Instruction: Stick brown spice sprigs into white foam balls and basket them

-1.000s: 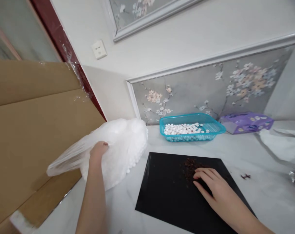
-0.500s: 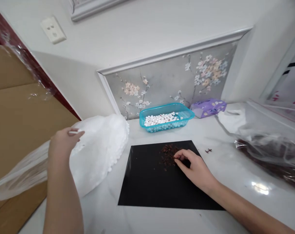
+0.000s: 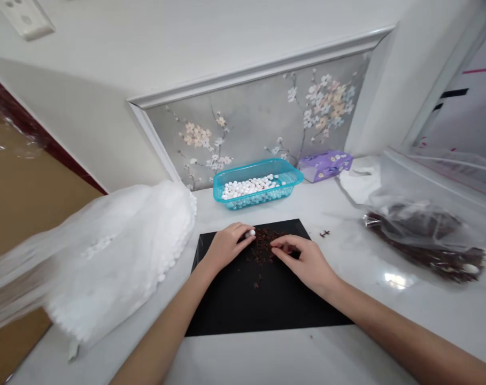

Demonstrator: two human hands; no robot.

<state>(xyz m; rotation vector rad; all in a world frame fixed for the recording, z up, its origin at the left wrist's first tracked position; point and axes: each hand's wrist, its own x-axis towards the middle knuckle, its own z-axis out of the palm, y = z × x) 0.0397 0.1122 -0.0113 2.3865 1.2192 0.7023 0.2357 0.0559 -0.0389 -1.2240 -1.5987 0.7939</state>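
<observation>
Left hand (image 3: pixel 226 247) holds a white ball (image 3: pixel 252 232) beside brown flakes (image 3: pixel 262 247).

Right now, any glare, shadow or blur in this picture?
Head view: bright glare on the white tabletop, near the bag of brown pieces; head view: broad shadow on the wall, left; head view: the white bag looks soft at left.

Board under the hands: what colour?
The board is black, apart from the dark brown bits on it; best seen in the head view.
</observation>
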